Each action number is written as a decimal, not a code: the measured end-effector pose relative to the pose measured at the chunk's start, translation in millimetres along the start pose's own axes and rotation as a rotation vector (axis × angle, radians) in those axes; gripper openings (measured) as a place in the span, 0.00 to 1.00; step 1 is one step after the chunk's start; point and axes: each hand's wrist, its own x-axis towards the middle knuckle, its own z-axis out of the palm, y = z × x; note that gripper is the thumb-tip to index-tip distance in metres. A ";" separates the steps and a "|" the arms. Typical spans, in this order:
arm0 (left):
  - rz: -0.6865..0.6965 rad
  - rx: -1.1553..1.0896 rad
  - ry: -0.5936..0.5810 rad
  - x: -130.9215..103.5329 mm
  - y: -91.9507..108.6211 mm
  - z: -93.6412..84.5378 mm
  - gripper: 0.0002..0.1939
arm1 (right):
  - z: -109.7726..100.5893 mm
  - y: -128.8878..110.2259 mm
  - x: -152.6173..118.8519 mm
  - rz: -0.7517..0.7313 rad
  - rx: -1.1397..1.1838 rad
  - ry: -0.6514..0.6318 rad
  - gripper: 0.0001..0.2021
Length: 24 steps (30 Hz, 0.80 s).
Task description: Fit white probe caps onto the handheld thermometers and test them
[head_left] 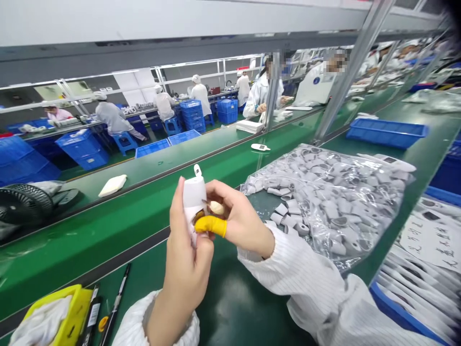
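Upright in front of me is a white handheld device (193,192), shaped like a thermometer, with a small white tip sticking up at its top and a dark patch low on its face. My left hand (187,254) wraps around it from the left and below. From the right, my right hand (239,218) grips the device's lower side, its thumb in a yellow finger cot (212,225) pressed over the dark patch. A pale finger cot (216,207) covers another fingertip of that hand. My fingers hide part of the device.
A clear plastic bag (324,202) of grey-white shell parts lies to the right. Beside it are a blue bin (387,132) and stacked white housings (414,288). A green conveyor (144,206) carries another white device (260,147). Lower left hold a yellow box (74,312) and pens (117,305).
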 end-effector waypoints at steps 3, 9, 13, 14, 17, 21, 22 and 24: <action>-0.213 -0.342 -0.067 9.1 -2.3 -4.7 0.35 | -32.1 -0.9 -9.1 0.059 -0.291 -0.065 0.25; -0.359 -0.604 -0.078 22.3 -3.6 -12.9 0.37 | -127.3 41.6 -47.9 0.558 -1.595 0.053 0.12; -0.404 -0.590 -0.096 21.9 -4.0 -11.9 0.36 | -164.1 77.9 -71.8 0.588 -1.684 0.099 0.09; -0.418 -0.576 -0.110 21.6 -4.9 -11.9 0.36 | -168.1 83.5 -75.7 0.569 -1.689 0.096 0.09; -0.425 -0.394 -0.168 20.8 -9.2 -12.0 0.34 | -172.1 91.9 -81.5 0.494 -1.695 0.085 0.13; -0.261 0.199 -0.059 23.1 -16.7 -5.6 0.31 | -170.6 90.5 -80.7 0.452 -1.695 0.089 0.16; -0.228 0.329 -0.014 24.8 -19.8 -2.9 0.32 | -170.4 89.3 -80.1 0.463 -1.692 0.088 0.16; -0.217 0.508 0.023 30.1 -30.9 1.6 0.32 | -170.9 87.1 -79.2 0.495 -1.677 0.082 0.13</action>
